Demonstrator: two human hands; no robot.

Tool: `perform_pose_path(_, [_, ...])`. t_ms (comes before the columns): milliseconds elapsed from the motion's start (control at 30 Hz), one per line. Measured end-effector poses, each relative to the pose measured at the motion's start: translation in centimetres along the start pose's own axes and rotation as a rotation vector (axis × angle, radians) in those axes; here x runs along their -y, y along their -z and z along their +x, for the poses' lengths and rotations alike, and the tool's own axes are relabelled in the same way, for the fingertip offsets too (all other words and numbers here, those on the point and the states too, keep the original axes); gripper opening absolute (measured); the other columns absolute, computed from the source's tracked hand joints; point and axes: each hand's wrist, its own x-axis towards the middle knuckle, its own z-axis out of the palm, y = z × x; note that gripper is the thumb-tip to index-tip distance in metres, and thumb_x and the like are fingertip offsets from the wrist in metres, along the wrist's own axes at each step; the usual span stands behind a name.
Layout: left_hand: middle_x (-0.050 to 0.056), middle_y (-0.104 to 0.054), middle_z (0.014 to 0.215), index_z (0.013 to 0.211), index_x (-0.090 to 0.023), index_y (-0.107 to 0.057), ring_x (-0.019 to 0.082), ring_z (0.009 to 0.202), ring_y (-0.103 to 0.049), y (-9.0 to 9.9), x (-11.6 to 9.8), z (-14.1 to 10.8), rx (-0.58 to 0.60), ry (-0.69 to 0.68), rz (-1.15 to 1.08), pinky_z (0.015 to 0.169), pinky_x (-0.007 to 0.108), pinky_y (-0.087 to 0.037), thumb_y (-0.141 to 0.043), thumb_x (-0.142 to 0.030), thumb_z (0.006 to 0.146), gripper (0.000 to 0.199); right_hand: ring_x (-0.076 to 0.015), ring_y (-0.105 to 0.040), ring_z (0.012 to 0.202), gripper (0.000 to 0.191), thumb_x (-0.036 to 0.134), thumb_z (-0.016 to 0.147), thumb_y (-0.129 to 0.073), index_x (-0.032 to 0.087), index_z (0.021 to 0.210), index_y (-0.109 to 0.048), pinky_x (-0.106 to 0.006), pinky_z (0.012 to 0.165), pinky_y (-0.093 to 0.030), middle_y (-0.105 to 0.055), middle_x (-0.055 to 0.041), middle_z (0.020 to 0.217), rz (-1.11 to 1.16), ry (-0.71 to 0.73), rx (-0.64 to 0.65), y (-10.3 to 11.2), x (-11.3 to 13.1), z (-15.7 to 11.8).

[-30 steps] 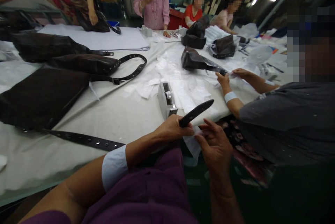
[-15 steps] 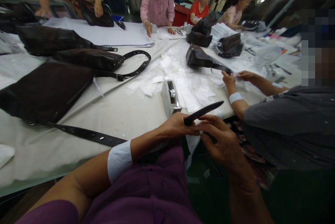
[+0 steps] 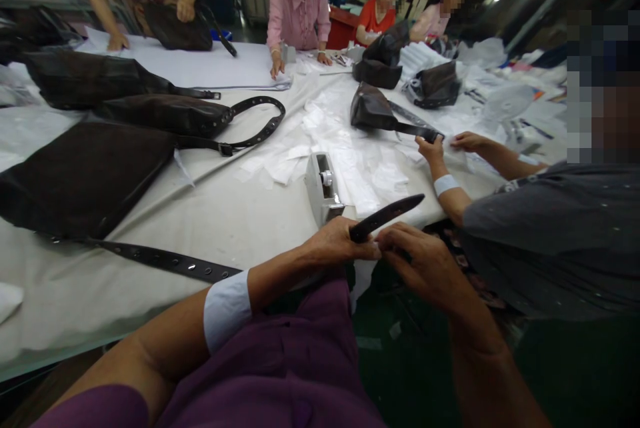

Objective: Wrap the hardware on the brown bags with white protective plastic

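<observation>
Fingers (image 3: 363,251) around strap (image 3: 387,217); dispenser (image 3: 316,192) near

"Can you read any writing from your end?"
"No, I can't make out a single word or number on my feed. I see pale marks (image 3: 517,186) on the grey shirt (image 3: 540,231), near and to the right, but they're too blurred for me to tell whether they're letters."
"Any brand?"
"None I can read."
</observation>
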Motion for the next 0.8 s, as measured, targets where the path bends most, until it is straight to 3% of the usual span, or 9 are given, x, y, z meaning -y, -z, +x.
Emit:
perform_pose_path(167, [-0.001,-0.050,0.061,0.068,-0.016,-0.055,0.010,0.052,-0.045,1.0,-0.6,-0.1,-0.120,0.114,0.148,0.050,0.024,-0.036,-0.052,-0.036,0.075,0.022,-0.0158,-0.058,0.092,0.012,0.009,0.085,-0.050,0.019,0.080,-0.054,-0.026,0.080,-0.044,-0.061,-0.0040,0.097,0.059,0.016,-0.048,-0.3,-0.8,-0.8])
perform_pose_path(367, [0.003,-0.058,0.082,0.098,-0.018,-0.051,0.018,0.073,-0.052,3.6,-3.8,-1.5,-0.211,-0.167,0.937,0.067,0.031,-0.041,-0.049,-0.057,0.079,0.043,-0.0161,-0.061,0.086,0.012,0.016,0.088,-0.048,0.019,0.081,-0.058,-0.026,0.075,-0.047,-0.063,-0.0047,0.095,0.019,0.011,-0.057,0.2,-1.4,-1.5])
perform_pose_path(500, [0.005,-0.056,0.087,0.098,-0.018,-0.051,0.020,0.079,-0.051,4.4,-6.0,-2.6,-0.202,-0.241,1.320,0.071,0.033,-0.041,-0.040,-0.058,0.084,0.044,-0.0163,-0.062,0.083,0.012,0.016,0.087,-0.050,0.020,0.082,-0.060,-0.026,0.073,-0.048,-0.065,-0.0038,0.090,0.005,-0.015,-0.080,0.9,-1.7,-2.0])
perform_pose_path(800, [0.006,-0.055,0.086,0.096,-0.019,-0.055,0.020,0.081,-0.049,3.0,-7.3,-3.0,-0.199,-0.280,1.572,0.073,0.032,-0.039,-0.035,-0.060,0.086,0.047,-0.0165,-0.062,0.083,0.011,0.016,0.087,-0.049,0.020,0.085,-0.059,-0.027,0.074,-0.047,-0.065,-0.0033,0.091,-0.034,-0.041,-0.065,0.8,-1.9,-2.3])
